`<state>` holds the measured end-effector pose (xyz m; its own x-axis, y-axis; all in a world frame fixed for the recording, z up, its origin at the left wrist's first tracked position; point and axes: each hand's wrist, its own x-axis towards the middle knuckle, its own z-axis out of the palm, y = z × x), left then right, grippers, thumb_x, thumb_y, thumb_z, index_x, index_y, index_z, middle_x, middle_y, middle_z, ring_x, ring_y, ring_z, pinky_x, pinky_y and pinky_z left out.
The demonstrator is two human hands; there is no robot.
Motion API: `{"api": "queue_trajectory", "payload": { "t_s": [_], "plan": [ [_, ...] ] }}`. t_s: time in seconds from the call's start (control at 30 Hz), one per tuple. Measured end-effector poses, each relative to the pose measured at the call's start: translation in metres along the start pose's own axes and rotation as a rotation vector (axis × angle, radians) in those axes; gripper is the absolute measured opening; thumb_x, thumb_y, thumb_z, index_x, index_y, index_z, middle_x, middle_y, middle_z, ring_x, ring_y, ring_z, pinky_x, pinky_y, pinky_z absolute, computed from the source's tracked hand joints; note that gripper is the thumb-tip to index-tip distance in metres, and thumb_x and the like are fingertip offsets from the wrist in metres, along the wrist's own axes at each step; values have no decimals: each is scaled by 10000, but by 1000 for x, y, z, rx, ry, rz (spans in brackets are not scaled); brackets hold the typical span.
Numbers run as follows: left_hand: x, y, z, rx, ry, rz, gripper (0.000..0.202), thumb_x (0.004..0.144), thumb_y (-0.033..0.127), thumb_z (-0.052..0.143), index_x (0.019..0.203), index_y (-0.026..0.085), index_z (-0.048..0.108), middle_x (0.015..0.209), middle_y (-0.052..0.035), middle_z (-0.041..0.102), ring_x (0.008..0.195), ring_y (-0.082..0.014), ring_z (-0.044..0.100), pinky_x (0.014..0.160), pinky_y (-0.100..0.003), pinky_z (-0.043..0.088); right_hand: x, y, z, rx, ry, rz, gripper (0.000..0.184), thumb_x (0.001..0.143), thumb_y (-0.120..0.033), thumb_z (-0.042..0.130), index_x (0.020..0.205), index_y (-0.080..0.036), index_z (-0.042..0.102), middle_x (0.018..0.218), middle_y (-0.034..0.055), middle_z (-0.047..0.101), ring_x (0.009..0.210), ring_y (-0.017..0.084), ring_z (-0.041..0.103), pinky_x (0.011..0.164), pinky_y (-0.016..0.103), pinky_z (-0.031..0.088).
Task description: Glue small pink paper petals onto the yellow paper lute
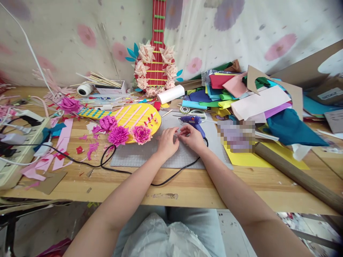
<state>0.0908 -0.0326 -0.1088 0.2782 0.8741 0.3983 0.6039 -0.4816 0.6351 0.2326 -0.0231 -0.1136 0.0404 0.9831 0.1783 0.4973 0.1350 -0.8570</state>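
My left hand [166, 141] and my right hand [190, 137] meet over the grey cutting mat [139, 155], fingertips pinched together on something small I cannot make out. A purple glue gun [195, 122] lies just beyond my right hand, its black cord [107, 160] looping across the table. Left of my hands lies a yellow paper guitar [128, 117] with magenta paper flowers [118, 135] on it.
A red paper guitar [155, 53] with pale flowers leans on the wall. A heap of coloured paper sheets [241, 96] fills the right side. Scissors [191, 112], a white roll [170, 94], a wooden rod [294, 175], a power strip [16, 139] and scraps surround the mat.
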Motion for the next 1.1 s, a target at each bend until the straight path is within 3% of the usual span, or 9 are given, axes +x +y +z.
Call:
{"api": "queue_trajectory", "payload": {
  "t_s": [0.27, 0.53, 0.77, 0.93, 1.1],
  "plan": [
    [0, -6, 1, -23, -16, -114, 347, 765, 72, 530, 1097, 173, 552, 903, -55, 674, 942, -215, 591, 879, -364, 446, 1, -2, -4, 35, -19, 25, 183, 664, -245, 616, 814, -206, 520, 732, -1, 657, 730, 160, 638, 727, 329, 495],
    [1, -6, 1, 54, -11, -134, 318, 756, 70, 530, 1057, 164, 571, 876, -63, 675, 923, -233, 593, 842, -366, 450, 0, -3, -7, -30, 13, -10, 160, 706, -251, 579, 848, -206, 522, 786, 17, 663, 755, 165, 636, 714, 323, 485],
    [1, -7, 2, 24, 83, -75, 373, 757, 110, 567, 1124, 167, 521, 1012, -82, 652, 990, -220, 567, 903, -363, 431, 0, -1, -5, -21, -24, -37, 191, 705, -245, 585, 877, -212, 510, 775, 13, 663, 761, 170, 640, 714, 323, 483],
    [3, -7, 1, -12, 49, -113, 353, 778, 89, 538, 1121, 171, 516, 883, -43, 680, 908, -204, 599, 885, -361, 433, -1, -4, -4, 12, -56, -36, 240, 697, -232, 573, 921, -215, 488, 782, 12, 672, 744, 167, 635, 734, 336, 476],
    [3, -9, 1, 54, -11, -100, 320, 741, 58, 540, 1032, 188, 569, 944, -59, 676, 960, -232, 589, 893, -380, 432, -3, -11, -6, -1, -2, -30, 274, 714, -271, 572, 964, -222, 473, 791, 11, 672, 716, 160, 624, 705, 325, 480]
  ]
}}
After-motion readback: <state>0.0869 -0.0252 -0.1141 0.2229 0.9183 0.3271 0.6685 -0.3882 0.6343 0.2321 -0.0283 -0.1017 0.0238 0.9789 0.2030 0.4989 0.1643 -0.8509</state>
